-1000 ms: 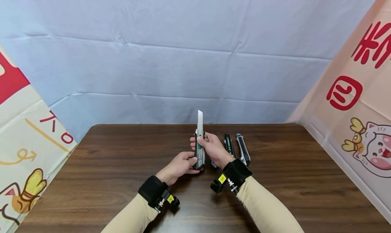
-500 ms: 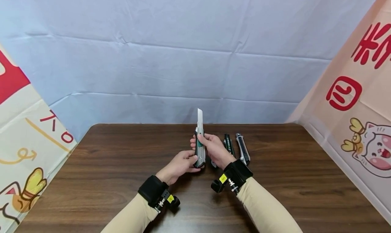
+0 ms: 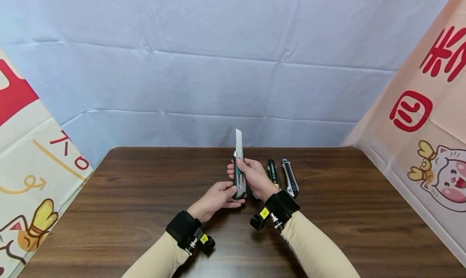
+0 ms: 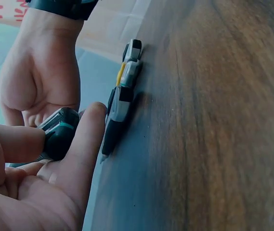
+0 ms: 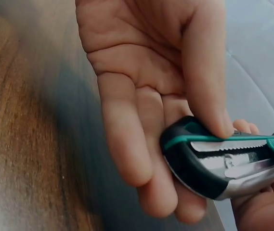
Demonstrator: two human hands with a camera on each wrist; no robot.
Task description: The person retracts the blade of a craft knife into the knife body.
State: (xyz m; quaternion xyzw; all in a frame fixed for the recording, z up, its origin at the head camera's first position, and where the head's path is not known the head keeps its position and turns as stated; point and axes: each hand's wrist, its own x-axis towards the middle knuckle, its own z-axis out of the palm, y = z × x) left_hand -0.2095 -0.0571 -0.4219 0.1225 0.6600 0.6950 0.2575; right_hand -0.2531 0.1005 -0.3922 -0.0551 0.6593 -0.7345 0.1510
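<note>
Indoors, dark wood table point(image 3: 145, 197), pale blue backdrop point(image 3: 204, 67), printed banners point(image 3: 418, 108).

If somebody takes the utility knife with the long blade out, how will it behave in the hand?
The utility knife probably stays stiff: its body looks metal. Its dark rubbery end should resist slipping. The extended blade looks thin, so side pressure might snap it. Both the left hand and right hand hold it.
</note>
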